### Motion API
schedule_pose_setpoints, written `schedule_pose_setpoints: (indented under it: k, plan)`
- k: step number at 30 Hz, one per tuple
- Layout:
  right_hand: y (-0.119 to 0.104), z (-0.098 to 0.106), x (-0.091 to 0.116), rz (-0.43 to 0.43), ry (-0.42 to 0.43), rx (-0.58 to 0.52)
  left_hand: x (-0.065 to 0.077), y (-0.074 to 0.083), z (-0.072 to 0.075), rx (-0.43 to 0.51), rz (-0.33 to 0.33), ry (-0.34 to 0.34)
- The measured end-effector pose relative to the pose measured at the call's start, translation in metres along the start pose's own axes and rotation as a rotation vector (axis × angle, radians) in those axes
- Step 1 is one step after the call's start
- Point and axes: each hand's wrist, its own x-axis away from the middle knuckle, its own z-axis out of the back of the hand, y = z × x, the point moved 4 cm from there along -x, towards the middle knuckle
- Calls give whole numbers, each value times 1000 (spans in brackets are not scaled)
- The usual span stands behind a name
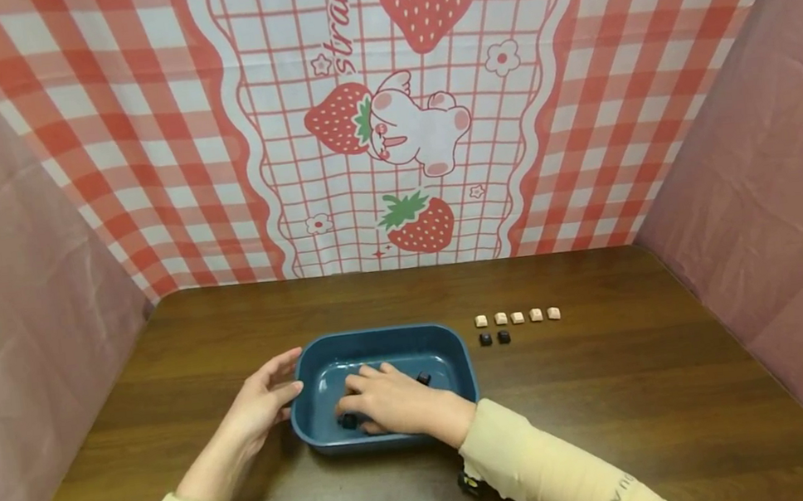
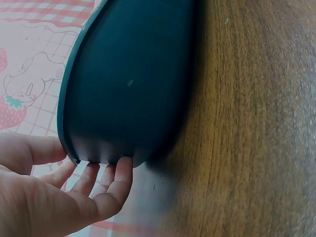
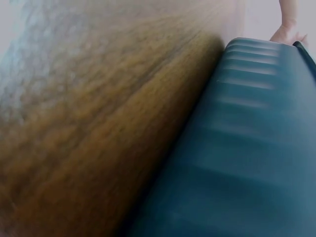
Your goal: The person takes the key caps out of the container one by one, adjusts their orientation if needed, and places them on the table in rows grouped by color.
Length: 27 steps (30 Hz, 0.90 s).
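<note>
Two pale yellow sleeves (image 1: 547, 458) are nearest. My right hand (image 1: 393, 400) is inside the blue basin (image 1: 383, 341), fingers bent over a black keycap (image 1: 349, 421); I can't tell whether they pinch it. My left hand (image 1: 258, 406) touches the basin's left end, fingers spread. Another keycap (image 1: 423, 378) lies inside. Off right, two black caps (image 1: 485, 340) sit before five cream caps (image 1: 518, 318); a red-checked cloth (image 1: 583, 136) hangs beyond.

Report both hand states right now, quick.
Left hand: open, touching the blue tray from outside.
Right hand: in the tray, at a black keycap; can't tell if gripping it.
</note>
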Motion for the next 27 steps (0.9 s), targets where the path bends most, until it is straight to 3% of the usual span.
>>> schedule_pose_setpoints:
  k: [16, 27]
  plan:
    - [1, -1, 0, -25, -14, 53, 2, 1, -1, -23, 3, 21]
    - [7, 15, 4, -67, 86, 96, 3, 2, -1, -20, 2, 27]
